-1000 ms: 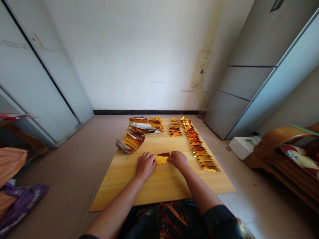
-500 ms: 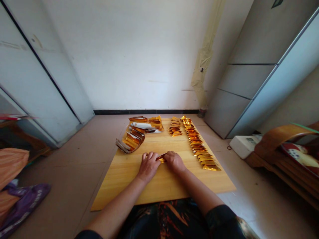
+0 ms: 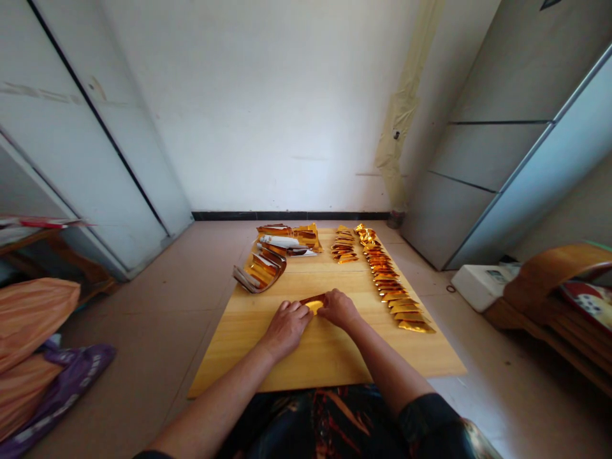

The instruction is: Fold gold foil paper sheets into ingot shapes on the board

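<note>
Low over the wooden board (image 3: 268,357), a gold foil paper sheet (image 3: 314,306) is held between my two hands. My left hand (image 3: 289,324) is closed on its left end, fingers bent over the edge. The right end is pinched by my right hand (image 3: 340,308). The sheet bows, with a darker edge at the back and bright gold in front; my fingers cover both ends. Right of my hands runs a long row of folded gold foil pieces (image 3: 396,294). A shorter row of folded foil pieces (image 3: 344,245) lies behind my right hand.
Stacked loose foil sheets (image 3: 261,269) and a white roll or wrapper (image 3: 280,241) lie at the board's back left. A grey fridge (image 3: 482,153) stands right, near a white box (image 3: 482,285) and a wooden bench (image 3: 540,299). Orange and purple bags (image 3: 62,376) lie left.
The foil sheet between my hands now shows more of its gold face and bows more. My hands have drawn slightly apart. The whole view has shifted a little.
</note>
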`<action>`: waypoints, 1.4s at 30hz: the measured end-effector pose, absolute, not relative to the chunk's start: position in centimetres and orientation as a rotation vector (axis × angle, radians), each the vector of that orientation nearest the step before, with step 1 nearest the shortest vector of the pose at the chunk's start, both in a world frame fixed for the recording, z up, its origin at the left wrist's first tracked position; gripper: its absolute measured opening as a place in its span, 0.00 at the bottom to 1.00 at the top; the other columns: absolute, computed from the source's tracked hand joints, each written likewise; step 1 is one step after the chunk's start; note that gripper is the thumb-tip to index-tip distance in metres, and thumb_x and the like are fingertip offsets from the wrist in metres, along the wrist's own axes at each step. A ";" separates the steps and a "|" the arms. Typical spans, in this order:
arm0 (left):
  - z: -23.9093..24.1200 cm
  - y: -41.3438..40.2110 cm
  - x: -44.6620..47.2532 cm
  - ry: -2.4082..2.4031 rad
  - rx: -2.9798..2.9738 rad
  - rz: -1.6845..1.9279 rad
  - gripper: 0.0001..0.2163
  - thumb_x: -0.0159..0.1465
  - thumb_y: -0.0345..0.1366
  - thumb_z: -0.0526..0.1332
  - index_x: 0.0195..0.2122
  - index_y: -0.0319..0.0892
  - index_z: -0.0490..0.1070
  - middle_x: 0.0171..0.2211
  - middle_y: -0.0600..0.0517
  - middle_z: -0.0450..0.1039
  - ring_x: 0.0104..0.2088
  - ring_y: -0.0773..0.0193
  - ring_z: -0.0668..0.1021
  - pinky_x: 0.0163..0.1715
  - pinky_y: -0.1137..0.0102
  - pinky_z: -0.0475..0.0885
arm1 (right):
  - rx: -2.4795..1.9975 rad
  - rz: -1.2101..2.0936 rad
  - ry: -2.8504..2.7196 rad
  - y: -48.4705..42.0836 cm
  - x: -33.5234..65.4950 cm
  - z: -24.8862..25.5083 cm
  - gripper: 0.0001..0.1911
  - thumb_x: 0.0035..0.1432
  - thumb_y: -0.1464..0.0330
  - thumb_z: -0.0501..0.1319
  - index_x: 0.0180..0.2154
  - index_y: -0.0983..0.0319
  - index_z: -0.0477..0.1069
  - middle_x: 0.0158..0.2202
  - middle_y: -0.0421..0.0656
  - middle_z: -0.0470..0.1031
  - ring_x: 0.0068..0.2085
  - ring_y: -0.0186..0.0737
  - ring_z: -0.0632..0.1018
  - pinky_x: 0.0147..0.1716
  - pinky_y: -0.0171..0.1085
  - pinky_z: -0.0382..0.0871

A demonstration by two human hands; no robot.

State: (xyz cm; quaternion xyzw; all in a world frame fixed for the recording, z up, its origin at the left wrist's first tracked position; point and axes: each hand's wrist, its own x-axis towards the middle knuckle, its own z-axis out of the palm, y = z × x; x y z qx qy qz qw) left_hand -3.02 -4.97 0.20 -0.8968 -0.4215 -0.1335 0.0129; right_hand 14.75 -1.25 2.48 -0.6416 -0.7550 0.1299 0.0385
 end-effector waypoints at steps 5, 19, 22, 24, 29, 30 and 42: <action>-0.1 -5.7 -3.5 -1.376 -2.780 -0.490 0.14 0.64 0.28 0.52 0.47 0.48 0.70 0.43 0.49 0.74 0.44 0.61 0.70 0.43 0.63 0.59 | -2.072 0.379 -2.268 -1.3 13.8 2.4 0.25 0.48 0.51 0.62 0.42 0.60 0.72 0.44 0.50 0.72 0.46 0.48 0.74 0.41 0.41 0.64; -0.6 -6.2 -3.5 -1.478 -2.728 -0.572 0.15 0.62 0.28 0.53 0.46 0.49 0.72 0.46 0.48 0.74 0.45 0.59 0.70 0.45 0.59 0.59 | -2.157 0.449 -2.205 -1.2 13.7 2.8 0.23 0.46 0.55 0.65 0.43 0.59 0.71 0.46 0.49 0.72 0.48 0.48 0.73 0.43 0.43 0.65; -0.7 -6.2 -3.4 -1.485 -2.720 -0.559 0.15 0.62 0.28 0.53 0.46 0.49 0.72 0.46 0.49 0.74 0.45 0.59 0.70 0.45 0.59 0.58 | -2.158 0.503 -2.189 -1.0 14.1 2.9 0.20 0.46 0.59 0.65 0.41 0.59 0.72 0.45 0.48 0.72 0.46 0.45 0.74 0.41 0.39 0.66; -0.7 -6.2 -3.4 -1.488 -2.713 -0.558 0.15 0.62 0.27 0.53 0.46 0.50 0.72 0.46 0.49 0.75 0.45 0.59 0.70 0.45 0.59 0.58 | -2.158 0.525 -2.176 -0.8 14.4 2.9 0.18 0.46 0.61 0.66 0.41 0.59 0.72 0.45 0.47 0.73 0.44 0.43 0.75 0.39 0.37 0.66; -0.8 -6.3 -3.4 -1.493 -2.696 -0.567 0.15 0.62 0.27 0.54 0.46 0.50 0.72 0.47 0.50 0.75 0.45 0.59 0.71 0.44 0.59 0.57 | -2.110 0.516 -2.197 -0.6 15.2 3.1 0.13 0.47 0.66 0.65 0.38 0.60 0.74 0.41 0.46 0.76 0.40 0.40 0.76 0.34 0.32 0.65; -0.7 -6.3 -3.4 -1.494 -2.695 -0.565 0.15 0.61 0.27 0.54 0.46 0.50 0.72 0.47 0.51 0.75 0.44 0.59 0.71 0.43 0.59 0.57 | -2.107 0.509 -2.206 -0.5 15.3 3.1 0.13 0.47 0.67 0.64 0.38 0.60 0.75 0.40 0.46 0.77 0.40 0.40 0.76 0.33 0.32 0.64; -0.8 -6.6 -3.5 -1.482 -2.684 -0.610 0.15 0.61 0.27 0.54 0.45 0.49 0.72 0.47 0.52 0.75 0.44 0.59 0.71 0.43 0.60 0.58 | -2.107 0.570 -2.126 0.5 17.9 2.4 0.08 0.45 0.73 0.63 0.32 0.61 0.77 0.35 0.43 0.79 0.36 0.36 0.76 0.29 0.29 0.60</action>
